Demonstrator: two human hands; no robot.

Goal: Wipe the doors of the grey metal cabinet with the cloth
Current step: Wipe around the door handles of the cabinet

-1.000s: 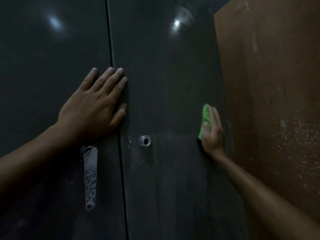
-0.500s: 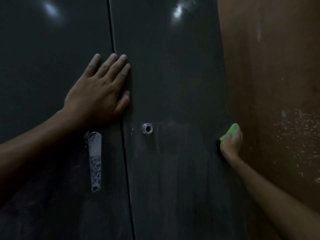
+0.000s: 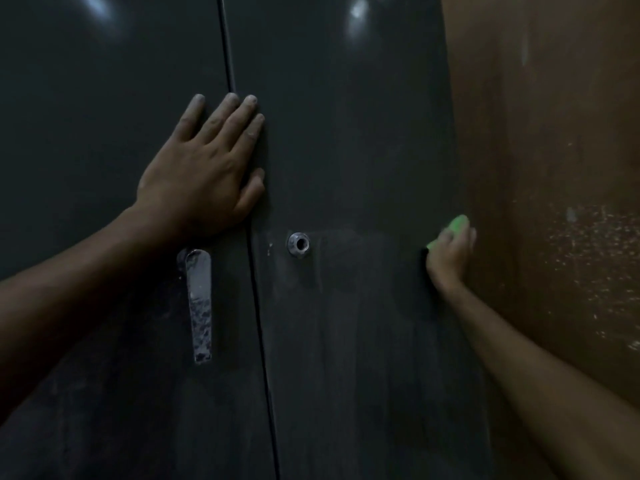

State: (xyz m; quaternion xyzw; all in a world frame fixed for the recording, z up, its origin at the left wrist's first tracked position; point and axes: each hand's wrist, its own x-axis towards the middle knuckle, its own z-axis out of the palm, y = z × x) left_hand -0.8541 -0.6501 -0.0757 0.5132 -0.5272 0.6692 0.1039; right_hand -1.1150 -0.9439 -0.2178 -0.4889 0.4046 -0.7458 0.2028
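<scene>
**Now at the right door's edge**

Flat and spread, the left hand [image 3: 204, 174] presses across the seam between the left door [image 3: 86, 168] and right door [image 3: 346, 150], just above the metal handle [image 3: 198, 303]. The right hand [image 3: 448, 252] has its fingers curled round the green cloth [image 3: 453, 228] — held against the right door's outer edge, beside the brown wall [image 3: 554, 150]. A round lock [image 3: 298, 244] sits between the hands.

A brown wall [image 3: 561, 140] (flecked with pale specks low down) stands just right of the cabinet's edge.
</scene>
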